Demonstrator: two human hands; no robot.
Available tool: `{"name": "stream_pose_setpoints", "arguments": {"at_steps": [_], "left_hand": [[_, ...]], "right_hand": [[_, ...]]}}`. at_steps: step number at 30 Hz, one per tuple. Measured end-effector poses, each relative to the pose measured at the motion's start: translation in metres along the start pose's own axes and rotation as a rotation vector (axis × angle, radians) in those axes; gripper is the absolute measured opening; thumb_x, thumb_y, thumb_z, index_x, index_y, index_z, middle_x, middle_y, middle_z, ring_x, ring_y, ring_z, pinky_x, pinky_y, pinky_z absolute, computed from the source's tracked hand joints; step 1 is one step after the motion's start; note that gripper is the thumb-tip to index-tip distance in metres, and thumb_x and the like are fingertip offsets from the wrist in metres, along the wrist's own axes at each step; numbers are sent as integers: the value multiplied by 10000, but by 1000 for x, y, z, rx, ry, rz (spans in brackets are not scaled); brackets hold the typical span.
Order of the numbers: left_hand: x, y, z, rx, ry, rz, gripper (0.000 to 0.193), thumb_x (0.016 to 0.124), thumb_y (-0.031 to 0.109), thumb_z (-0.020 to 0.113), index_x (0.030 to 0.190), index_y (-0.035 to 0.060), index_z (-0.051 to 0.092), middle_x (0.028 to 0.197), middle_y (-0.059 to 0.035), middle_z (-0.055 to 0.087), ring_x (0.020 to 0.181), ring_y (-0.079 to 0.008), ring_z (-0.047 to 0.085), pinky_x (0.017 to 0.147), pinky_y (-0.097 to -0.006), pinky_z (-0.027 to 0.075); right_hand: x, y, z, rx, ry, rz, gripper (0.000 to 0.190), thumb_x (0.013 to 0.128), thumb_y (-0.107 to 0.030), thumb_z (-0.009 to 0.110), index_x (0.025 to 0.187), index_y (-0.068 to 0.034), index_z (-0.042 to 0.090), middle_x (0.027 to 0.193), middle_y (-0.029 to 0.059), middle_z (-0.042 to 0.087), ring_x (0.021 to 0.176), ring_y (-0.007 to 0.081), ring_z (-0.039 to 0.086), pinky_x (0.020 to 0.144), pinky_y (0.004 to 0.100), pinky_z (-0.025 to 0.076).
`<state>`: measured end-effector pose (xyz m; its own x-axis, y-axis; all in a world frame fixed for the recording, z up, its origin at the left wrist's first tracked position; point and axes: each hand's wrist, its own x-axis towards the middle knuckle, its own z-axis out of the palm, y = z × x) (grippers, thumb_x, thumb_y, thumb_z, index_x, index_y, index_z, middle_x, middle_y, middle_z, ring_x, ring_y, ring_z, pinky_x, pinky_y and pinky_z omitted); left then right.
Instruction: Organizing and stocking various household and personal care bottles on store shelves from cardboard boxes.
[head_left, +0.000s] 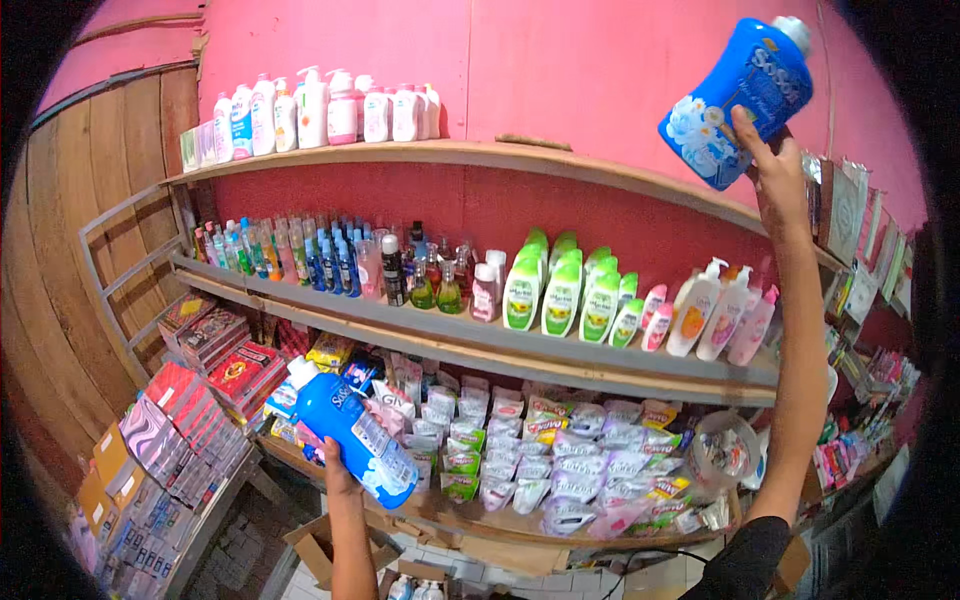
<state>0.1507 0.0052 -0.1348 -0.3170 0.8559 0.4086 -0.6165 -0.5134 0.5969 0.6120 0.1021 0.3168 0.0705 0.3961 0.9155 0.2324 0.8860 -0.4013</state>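
Note:
My right hand (776, 169) is raised at the upper right, gripping a blue plastic bottle (750, 94) with a white cap and white flowers printed on it. This bottle is tilted and held above the level of the top wooden shelf (480, 154), in front of the pink wall. Lower down at the left, my left hand (342, 469) holds a second bottle of the same kind (352, 431), also leaning, its white cap up and to the left. Behind that bottle are packets on the lowest shelf. The fingers around both bottles are partly hidden.
White and pink lotion bottles (262, 116) stand on the top shelf's left part. The middle shelf (480, 337) carries small spray bottles (345, 266) and green-and-white bottles (562, 289). Pouches (577, 465) fill the lowest shelf. Boxed stacks (195, 405) stand left; an open carton (319, 551) sits below.

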Motion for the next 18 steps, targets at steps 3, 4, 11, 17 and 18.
{"name": "stream_pose_setpoints", "arguments": {"at_steps": [3,4,11,17,18], "left_hand": [[11,7,21,147,243,145,844,781,661,598,1278,-7,460,1129,-169,618,993,-283,626,868,-411,518],[13,13,24,70,121,121,785,812,518,666,1349,38,355,1180,-158,585,1010,-297,612,880,-435,512],[19,28,50,115,194,242,759,812,532,657,1298,11,395,1151,-163,593,985,-286,624,844,-420,526],[30,41,54,215,235,236,858,760,542,698,1354,45,328,1184,-153,553,1026,-276,592,875,-413,499],[36,45,57,252,241,262,870,763,535,698,1369,51,306,1211,-154,531,1051,-278,575,886,-417,491]], "right_hand": [[29,32,15,-63,-16,13,637,766,-376,776,1187,24,514,1066,108,627,941,168,618,863,312,493],[46,53,11,-130,-25,43,679,742,-382,794,1195,34,505,1064,128,635,941,185,626,865,328,498],[103,163,91,-112,-47,242,466,700,-202,819,1060,14,617,936,132,685,783,191,674,741,337,544],[134,208,205,-94,-184,422,412,730,-194,810,1042,5,630,965,134,681,813,212,664,724,364,534],[136,209,228,0,-238,419,397,737,-180,803,1041,6,628,961,138,680,805,217,666,723,375,541]]}}
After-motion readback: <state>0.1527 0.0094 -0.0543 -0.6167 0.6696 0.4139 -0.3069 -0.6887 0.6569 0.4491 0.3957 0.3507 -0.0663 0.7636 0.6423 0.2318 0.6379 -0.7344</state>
